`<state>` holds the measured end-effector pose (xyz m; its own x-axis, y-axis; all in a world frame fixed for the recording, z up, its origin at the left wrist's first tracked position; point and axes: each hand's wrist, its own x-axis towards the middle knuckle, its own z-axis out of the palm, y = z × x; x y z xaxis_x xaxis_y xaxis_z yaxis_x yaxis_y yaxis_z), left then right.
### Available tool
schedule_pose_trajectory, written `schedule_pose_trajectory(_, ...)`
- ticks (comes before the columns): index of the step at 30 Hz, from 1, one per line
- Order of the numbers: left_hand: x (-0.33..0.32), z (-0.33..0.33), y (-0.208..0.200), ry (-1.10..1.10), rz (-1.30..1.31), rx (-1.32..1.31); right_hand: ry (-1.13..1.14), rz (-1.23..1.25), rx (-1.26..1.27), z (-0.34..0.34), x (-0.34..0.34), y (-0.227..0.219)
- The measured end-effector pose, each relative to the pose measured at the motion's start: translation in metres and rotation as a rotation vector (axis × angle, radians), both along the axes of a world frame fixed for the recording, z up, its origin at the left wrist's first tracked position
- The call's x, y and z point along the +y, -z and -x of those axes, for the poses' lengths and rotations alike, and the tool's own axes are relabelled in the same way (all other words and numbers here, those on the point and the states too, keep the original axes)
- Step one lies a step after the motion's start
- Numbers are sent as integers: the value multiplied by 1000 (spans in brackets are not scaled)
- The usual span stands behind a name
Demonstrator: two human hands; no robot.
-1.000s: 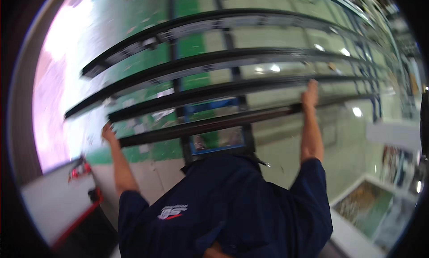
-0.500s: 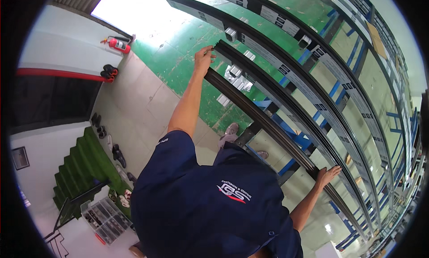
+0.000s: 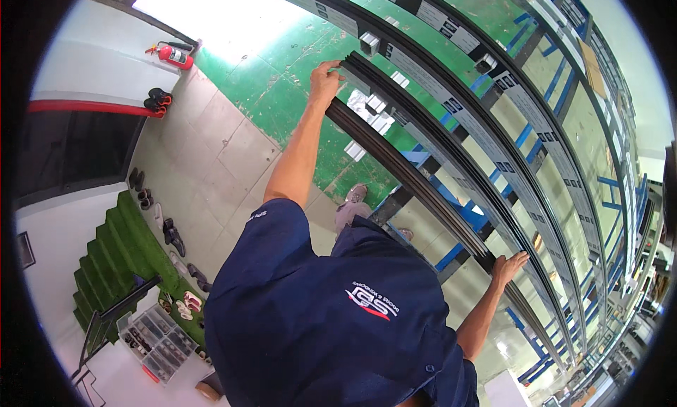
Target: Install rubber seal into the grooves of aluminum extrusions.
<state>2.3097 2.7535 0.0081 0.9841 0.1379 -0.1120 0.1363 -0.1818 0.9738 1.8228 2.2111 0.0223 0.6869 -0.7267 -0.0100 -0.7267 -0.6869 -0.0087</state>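
Note:
A long black metal profile (image 3: 417, 124) runs diagonally from upper middle to lower right, with pale film along its side. My left hand (image 3: 326, 81) is at its far end, fingers curled against the tip. Lower down, my right hand (image 3: 508, 267) crosses over a nearer dark bronze profile (image 3: 402, 171) and has its fingers on the near edge of the black one. The fingers' undersides are hidden. The bronze profile passes just below my left wrist and under my right hand.
More film-covered profiles (image 3: 451, 100) lie beyond, on a blue rack (image 3: 462, 211). Silver wrapped blocks (image 3: 370, 111) are under the bars. To the left are a red fire extinguisher (image 3: 175, 57), shoes (image 3: 174, 238), green steps (image 3: 116, 245) and a compartment box (image 3: 159, 343).
The whole view has shifted slightly. Both hands keep the same places on the black profile, and the bars hold their spacing.

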Motion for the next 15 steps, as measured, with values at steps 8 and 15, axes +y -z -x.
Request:
schedule_pose_trajectory(8,-5,1,-2,-37,149,50,-82,-176,-232,-5,25,-30)
schedule_pose_trajectory(15,0,-1,6,-64,151,70,-133,-241,-273,-25,79,-32)
